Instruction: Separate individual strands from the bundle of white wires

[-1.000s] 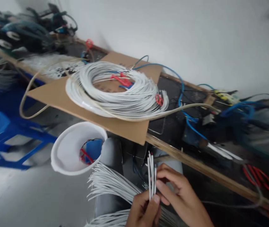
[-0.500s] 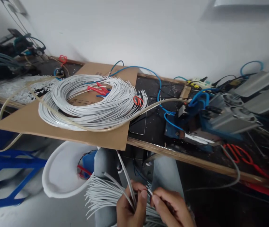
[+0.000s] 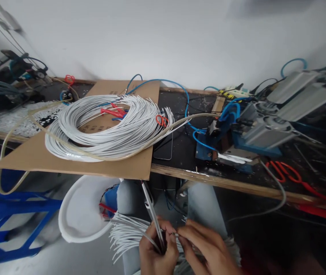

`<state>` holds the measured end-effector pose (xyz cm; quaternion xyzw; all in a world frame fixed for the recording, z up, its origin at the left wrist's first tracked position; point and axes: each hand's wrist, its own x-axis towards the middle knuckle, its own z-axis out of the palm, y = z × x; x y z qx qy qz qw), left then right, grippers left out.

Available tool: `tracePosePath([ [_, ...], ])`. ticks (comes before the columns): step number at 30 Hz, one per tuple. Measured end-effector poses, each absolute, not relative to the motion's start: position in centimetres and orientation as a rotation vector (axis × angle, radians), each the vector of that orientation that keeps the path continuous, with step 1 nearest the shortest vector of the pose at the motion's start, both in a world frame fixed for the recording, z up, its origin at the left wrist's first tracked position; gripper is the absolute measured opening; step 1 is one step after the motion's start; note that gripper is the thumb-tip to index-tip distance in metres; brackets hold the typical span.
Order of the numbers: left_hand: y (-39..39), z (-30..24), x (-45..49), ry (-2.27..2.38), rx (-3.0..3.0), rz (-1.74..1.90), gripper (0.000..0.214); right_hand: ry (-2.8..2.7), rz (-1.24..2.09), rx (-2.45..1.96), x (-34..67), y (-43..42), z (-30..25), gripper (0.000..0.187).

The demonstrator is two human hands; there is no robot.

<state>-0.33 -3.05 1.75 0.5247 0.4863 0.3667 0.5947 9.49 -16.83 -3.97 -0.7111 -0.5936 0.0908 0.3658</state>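
Note:
My left hand (image 3: 158,250) is closed around a few white wires (image 3: 153,214), which stick up past the fingers toward the bench edge. Close beside it, my right hand (image 3: 207,246) pinches a short wire end (image 3: 175,235) that shows between the fingertips of both hands. Under and behind the hands, a thick bundle of cut white wires (image 3: 124,235) lies across my lap, its loose ends fanned to the left. The fingers hide the exact shape of the pinched tip.
On the bench, a big coil of white wire (image 3: 105,143) rests on cardboard (image 3: 128,168) overhanging the edge. Red-handled pliers (image 3: 114,112) lie inside the coil. A pneumatic press (image 3: 263,126) and orange-handled scissors (image 3: 284,172) sit right. A white bucket (image 3: 65,219) and blue stool (image 3: 22,225) stand left.
My right hand has turned so its back covers more of the grip, with the fingers nearer the left hand. The wire tip between the hands shows less. The whole view has shifted slightly.

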Motion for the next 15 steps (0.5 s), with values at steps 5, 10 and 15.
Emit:
tracePosePath([
  [5, -1.9, 2.7, -0.7, 0.973, 1.355, 0.678, 0.01, -1.84, -0.012, -1.754, 11.4, -16.2, -1.7, 0.033],
  [10, -2.2, 2.1, -0.7, 1.031, 1.26, 0.696, 0.007, -1.452, 0.261, -1.691, 10.2, -15.4, -3.2, 0.033],
  [15, -3.6, 0.1, -0.3, 1.14, 1.036, 0.842, 0.013, -0.908, 0.639, -1.633, 6.6, -15.5, -8.1, 0.056],
])
